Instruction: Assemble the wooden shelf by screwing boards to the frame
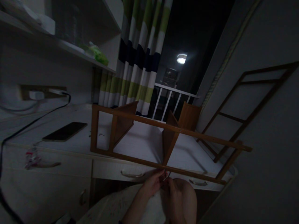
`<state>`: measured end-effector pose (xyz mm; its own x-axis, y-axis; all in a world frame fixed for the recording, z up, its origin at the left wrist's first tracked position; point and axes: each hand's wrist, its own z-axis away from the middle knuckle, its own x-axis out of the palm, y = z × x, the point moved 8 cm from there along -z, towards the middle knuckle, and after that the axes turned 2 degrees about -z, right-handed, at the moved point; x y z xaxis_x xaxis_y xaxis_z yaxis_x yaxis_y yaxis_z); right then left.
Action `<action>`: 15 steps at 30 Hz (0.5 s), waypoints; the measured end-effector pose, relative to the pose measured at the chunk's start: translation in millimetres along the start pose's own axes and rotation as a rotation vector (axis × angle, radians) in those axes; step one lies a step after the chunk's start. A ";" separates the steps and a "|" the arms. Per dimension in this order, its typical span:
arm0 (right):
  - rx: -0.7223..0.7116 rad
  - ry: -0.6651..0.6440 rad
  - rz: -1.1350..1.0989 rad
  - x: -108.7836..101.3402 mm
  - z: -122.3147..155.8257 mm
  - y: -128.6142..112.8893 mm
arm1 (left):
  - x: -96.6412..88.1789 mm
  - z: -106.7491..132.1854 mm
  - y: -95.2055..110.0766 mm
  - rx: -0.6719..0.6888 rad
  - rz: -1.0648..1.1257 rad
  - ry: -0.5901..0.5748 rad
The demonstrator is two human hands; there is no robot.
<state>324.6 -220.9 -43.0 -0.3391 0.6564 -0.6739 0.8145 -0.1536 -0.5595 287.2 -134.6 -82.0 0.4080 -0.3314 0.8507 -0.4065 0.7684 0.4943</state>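
Note:
A brown wooden frame (pixel 140 160) with side rails and shelf panels lies on its side along the white desk. Just under its lower rail, near the middle panel (pixel 170 137), my two hands are close together. My left hand (pixel 153 184) has its fingers pinched at the rail, and what they hold is too dark to make out. Beside it, my right hand (pixel 174 191) is closed on a thin dark rod (pixel 166 176), maybe a hex key, whose end points up at the rail. Small metal pieces (pixel 101 134) lie on the desk inside the frame's left end.
A phone (pixel 65 131) lies on the desk at left, with a black cable (pixel 35 119) running from the wall socket. Another wooden frame (pixel 233 116) leans on the right wall. A wooden panel (pixel 189 116) stands behind. Drawer handles (pixel 132 175) jut out below the desk top.

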 end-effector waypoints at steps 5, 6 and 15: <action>-0.138 0.020 0.253 -7.0 0.9 -22.4 | -2.5 -1.3 0.1 0.029 0.000 0.014; -0.161 0.012 0.293 -9.1 0.8 -28.2 | -3.0 -1.1 0.0 0.031 0.003 0.015; -0.241 -0.063 0.534 -40.5 1.4 -81.2 | -4.8 3.8 1.4 0.033 0.117 0.009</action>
<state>271.6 -236.1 29.1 0.1259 0.4884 -0.8635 0.9616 -0.2740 -0.0148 281.5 -134.0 -84.7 0.3633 -0.2357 0.9014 -0.4786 0.7828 0.3976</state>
